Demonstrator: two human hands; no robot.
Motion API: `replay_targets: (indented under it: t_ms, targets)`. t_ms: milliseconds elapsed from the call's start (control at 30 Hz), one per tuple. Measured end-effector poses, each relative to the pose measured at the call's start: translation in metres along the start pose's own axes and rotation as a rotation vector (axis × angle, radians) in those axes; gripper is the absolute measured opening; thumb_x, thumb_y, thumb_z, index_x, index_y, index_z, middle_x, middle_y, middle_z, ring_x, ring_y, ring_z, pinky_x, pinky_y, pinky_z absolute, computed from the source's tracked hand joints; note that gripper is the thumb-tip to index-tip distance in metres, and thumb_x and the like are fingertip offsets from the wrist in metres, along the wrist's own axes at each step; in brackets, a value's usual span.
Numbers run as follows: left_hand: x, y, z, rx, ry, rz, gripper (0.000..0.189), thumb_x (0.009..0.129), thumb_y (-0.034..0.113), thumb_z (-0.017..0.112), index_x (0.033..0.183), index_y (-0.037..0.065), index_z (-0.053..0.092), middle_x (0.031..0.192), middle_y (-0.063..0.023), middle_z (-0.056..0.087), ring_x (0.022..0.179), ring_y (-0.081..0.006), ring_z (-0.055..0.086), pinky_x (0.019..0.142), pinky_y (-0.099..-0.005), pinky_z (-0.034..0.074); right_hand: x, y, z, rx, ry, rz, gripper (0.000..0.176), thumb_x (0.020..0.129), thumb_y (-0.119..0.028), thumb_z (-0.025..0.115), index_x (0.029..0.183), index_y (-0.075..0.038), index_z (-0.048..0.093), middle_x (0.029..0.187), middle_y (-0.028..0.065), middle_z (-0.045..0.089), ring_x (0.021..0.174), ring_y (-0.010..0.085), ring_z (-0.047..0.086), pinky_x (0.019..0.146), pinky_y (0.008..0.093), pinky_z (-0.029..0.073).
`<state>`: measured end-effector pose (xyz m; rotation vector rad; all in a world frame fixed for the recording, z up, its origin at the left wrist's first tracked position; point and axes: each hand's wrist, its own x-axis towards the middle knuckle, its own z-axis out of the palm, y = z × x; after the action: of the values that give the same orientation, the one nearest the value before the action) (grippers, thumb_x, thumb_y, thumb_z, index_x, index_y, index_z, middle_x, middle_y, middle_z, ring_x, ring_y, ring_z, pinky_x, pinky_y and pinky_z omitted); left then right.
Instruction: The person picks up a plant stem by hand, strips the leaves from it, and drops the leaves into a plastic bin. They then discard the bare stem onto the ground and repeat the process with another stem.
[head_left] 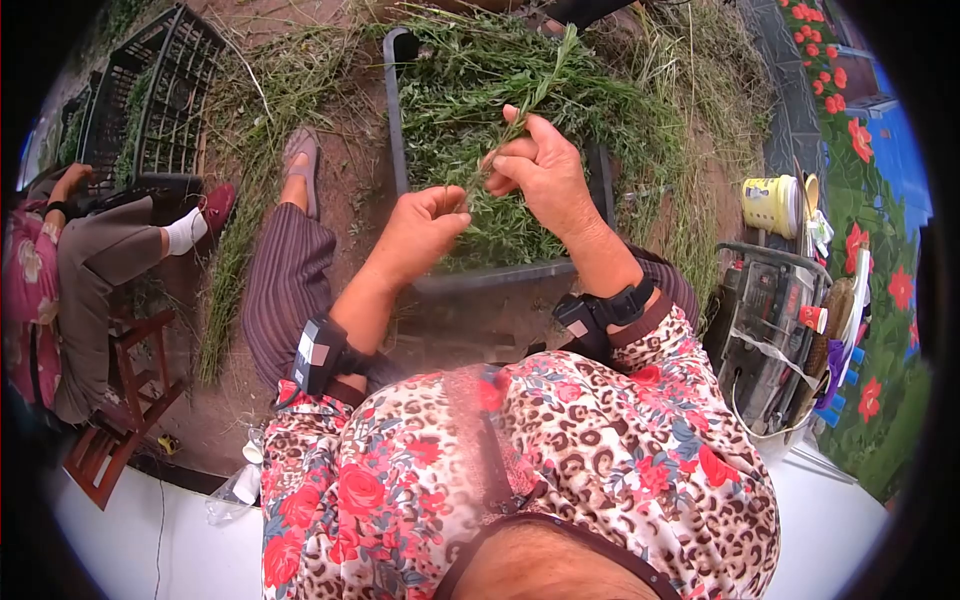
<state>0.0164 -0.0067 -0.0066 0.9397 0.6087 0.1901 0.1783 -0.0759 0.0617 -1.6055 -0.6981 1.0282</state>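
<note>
My right hand [548,178] pinches a green leafy stem [548,88] between thumb and fingers; its tip slants up and to the right. Lower and to the left, my left hand [422,232] is closed with thumb and fingertips together. Whatever it may pinch is too thin to make out. Both hands are over a dark plastic crate [397,150] filled with cut leafy greens [450,90]. The crate stands in front of me, between my legs.
Loose stalks [245,200] cover the ground on both sides. At left, a person in grey trousers [115,245] sits by a black slatted crate [175,110] and a wooden stool [130,390]. On the right stand a yellow bucket [770,203] and a metal-framed basket [765,320].
</note>
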Motion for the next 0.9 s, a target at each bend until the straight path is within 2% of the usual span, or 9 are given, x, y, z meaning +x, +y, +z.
replay_targets:
  t_ms: [133, 233, 333, 467, 533, 633, 733, 800, 900]
  targets:
    - [-0.001, 0.003, 0.002, -0.066, 0.002, -0.061, 0.026, 0.082, 0.007, 0.061, 0.105, -0.003, 0.054, 0.072, -0.0015, 0.055, 0.05, -0.0048, 0.043, 0.04, -0.019, 0.033, 0.0, 0.0, -0.003, -0.245, 0.008, -0.086, 0.051, 0.079, 0.002, 0.052, 0.128, 0.004, 0.037, 0.078, 0.0083, 0.064, 0.062, 0.0123, 0.06, 0.057, 0.0239, 0.051]
    - [-0.001, 0.002, 0.004, -0.078, 0.018, -0.065, 0.028, 0.082, 0.009, 0.062, 0.106, -0.004, 0.053, 0.072, -0.0029, 0.056, 0.049, -0.005, 0.044, 0.04, -0.0189, 0.034, -0.002, 0.001, 0.0, -0.532, 0.076, -0.23, 0.05, 0.079, 0.001, 0.053, 0.127, 0.003, 0.039, 0.073, 0.0061, 0.063, 0.06, 0.0109, 0.059, 0.056, 0.0228, 0.049]
    - [0.0, 0.001, 0.003, -0.107, 0.022, -0.061, 0.029, 0.082, 0.009, 0.062, 0.106, -0.004, 0.052, 0.072, -0.0033, 0.056, 0.048, -0.0053, 0.043, 0.04, -0.0188, 0.035, -0.003, -0.005, 0.002, -0.455, 0.098, -0.153, 0.051, 0.079, 0.001, 0.053, 0.127, 0.004, 0.038, 0.074, 0.0082, 0.062, 0.059, 0.0116, 0.058, 0.054, 0.0232, 0.049]
    - [-0.002, 0.004, -0.001, -0.136, 0.025, -0.053, 0.03, 0.082, 0.01, 0.062, 0.106, -0.005, 0.052, 0.07, -0.0033, 0.055, 0.046, -0.0052, 0.043, 0.04, -0.0183, 0.034, 0.015, -0.004, -0.028, 0.046, 0.205, -0.072, 0.048, 0.078, 0.004, 0.051, 0.124, 0.01, 0.039, 0.082, 0.0128, 0.063, 0.054, 0.0108, 0.055, 0.052, 0.0214, 0.049]
    - [-0.003, 0.003, -0.002, -0.133, 0.03, -0.047, 0.03, 0.083, 0.01, 0.062, 0.106, -0.005, 0.052, 0.069, -0.0033, 0.055, 0.045, -0.005, 0.042, 0.039, -0.0181, 0.034, 0.016, -0.014, -0.036, 0.113, 0.168, -0.075, 0.047, 0.079, 0.002, 0.053, 0.124, 0.01, 0.038, 0.078, 0.0114, 0.063, 0.055, 0.0105, 0.056, 0.052, 0.0219, 0.05]
    - [-0.001, 0.002, -0.002, -0.09, 0.03, -0.033, 0.029, 0.083, 0.01, 0.061, 0.106, -0.005, 0.052, 0.069, -0.0032, 0.056, 0.046, -0.005, 0.043, 0.039, -0.018, 0.034, 0.01, -0.02, -0.03, 0.004, -0.071, 0.113, 0.048, 0.08, 0.0, 0.054, 0.125, 0.007, 0.039, 0.076, 0.0094, 0.063, 0.057, 0.0102, 0.057, 0.051, 0.022, 0.05]
    - [-0.001, 0.001, -0.004, -0.132, 0.016, -0.034, 0.027, 0.084, 0.012, 0.06, 0.105, -0.003, 0.052, 0.073, -0.0032, 0.057, 0.051, -0.0058, 0.049, 0.039, -0.0181, 0.036, 0.007, -0.009, -0.02, -0.116, -0.154, 0.143, 0.049, 0.08, -0.002, 0.055, 0.126, 0.004, 0.04, 0.074, 0.0072, 0.063, 0.058, 0.0094, 0.057, 0.051, 0.0219, 0.049]
    - [-0.001, 0.001, -0.002, -0.231, 0.038, -0.048, 0.024, 0.086, 0.014, 0.059, 0.103, -0.002, 0.052, 0.076, -0.0033, 0.058, 0.056, -0.0066, 0.053, 0.039, -0.0181, 0.037, 0.006, -0.003, -0.016, -0.058, -0.08, 0.066, 0.051, 0.079, 0.0, 0.055, 0.128, 0.002, 0.039, 0.082, 0.0091, 0.064, 0.059, 0.0088, 0.057, 0.052, 0.0218, 0.049]
    - [-0.001, 0.0, -0.004, -0.295, -0.038, -0.095, 0.021, 0.087, 0.016, 0.058, 0.1, 0.001, 0.053, 0.08, -0.0031, 0.06, 0.063, -0.0075, 0.058, 0.04, -0.0181, 0.039, 0.004, -0.001, -0.009, 0.009, -0.001, -0.003, 0.053, 0.078, 0.002, 0.055, 0.128, 0.003, 0.037, 0.093, 0.0119, 0.063, 0.061, 0.0091, 0.057, 0.054, 0.022, 0.049]
